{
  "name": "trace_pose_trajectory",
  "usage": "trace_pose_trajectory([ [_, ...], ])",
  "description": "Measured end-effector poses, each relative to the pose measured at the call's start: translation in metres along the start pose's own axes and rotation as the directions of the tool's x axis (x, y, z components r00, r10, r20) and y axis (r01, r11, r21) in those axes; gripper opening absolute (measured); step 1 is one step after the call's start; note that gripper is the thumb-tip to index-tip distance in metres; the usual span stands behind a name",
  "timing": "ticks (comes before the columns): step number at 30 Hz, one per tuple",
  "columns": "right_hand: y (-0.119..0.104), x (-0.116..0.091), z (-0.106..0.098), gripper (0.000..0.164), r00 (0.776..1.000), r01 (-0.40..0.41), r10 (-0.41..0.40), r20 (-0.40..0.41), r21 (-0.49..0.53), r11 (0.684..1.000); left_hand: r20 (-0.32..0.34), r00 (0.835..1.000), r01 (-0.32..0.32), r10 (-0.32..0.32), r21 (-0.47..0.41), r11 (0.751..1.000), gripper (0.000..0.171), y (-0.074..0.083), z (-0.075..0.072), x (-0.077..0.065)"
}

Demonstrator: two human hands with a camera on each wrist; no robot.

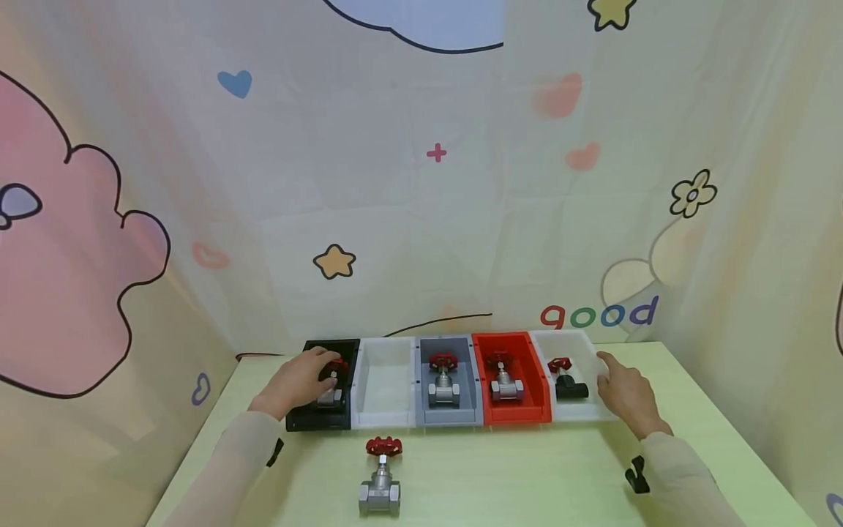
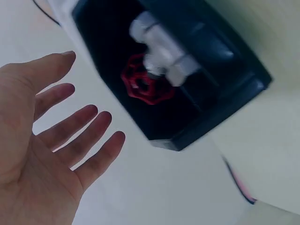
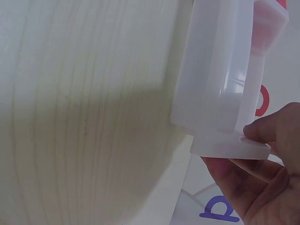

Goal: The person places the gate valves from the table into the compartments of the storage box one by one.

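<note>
My left hand (image 1: 299, 382) hovers over the black bin (image 2: 220, 51), fingers spread and holding nothing. Inside that bin lies a metal gate valve (image 2: 164, 49) with a red handwheel (image 2: 146, 80). With thumb inside and fingers outside, my right hand (image 3: 262, 168) pinches the end wall of the right-hand white bin (image 3: 211, 79). A black valve (image 1: 570, 388) with a red handle sits in this bin, as the head view shows. Between the hands stand another white bin (image 1: 385, 419), a grey bin (image 1: 449, 417) and a red bin (image 1: 516, 414), all joined in one row.
The grey bin holds a gate valve (image 1: 444, 388), and the red bin holds another valve (image 1: 506, 384). In front of the row, a loose gate valve (image 1: 380, 487) stands on the pale table (image 1: 500, 476). A printed curtain (image 1: 395, 183) hangs behind.
</note>
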State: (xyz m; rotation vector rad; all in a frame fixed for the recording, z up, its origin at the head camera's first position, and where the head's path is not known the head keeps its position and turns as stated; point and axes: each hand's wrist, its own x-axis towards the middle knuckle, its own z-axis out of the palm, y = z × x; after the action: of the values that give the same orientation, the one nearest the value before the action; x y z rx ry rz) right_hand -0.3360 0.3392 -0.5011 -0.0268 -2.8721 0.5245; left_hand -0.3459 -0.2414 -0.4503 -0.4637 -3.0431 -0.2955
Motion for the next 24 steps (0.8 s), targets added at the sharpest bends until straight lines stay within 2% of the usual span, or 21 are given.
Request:
trace_pose_trajectory([
  [9,0.0,0.001,0.0,0.046,1.0,0.0,0.0,0.006,-0.003,1.0,-0.06,0.995,-0.076,0.078,0.025,0.997,0.057,0.029,-0.017,-0.016],
  [15,0.0,0.0,0.0,0.047,1.0,-0.004,0.004,0.01,0.002,1.0,-0.093,0.981,-0.162,0.17,0.086,0.983,0.057,0.047,-0.02,-0.033],
  [24,0.0,0.0,-0.001,0.047,1.0,-0.005,0.005,0.001,0.005,1.0,-0.105,0.965,-0.229,0.241,0.109,0.967,0.055,0.065,-0.016,-0.053],
])
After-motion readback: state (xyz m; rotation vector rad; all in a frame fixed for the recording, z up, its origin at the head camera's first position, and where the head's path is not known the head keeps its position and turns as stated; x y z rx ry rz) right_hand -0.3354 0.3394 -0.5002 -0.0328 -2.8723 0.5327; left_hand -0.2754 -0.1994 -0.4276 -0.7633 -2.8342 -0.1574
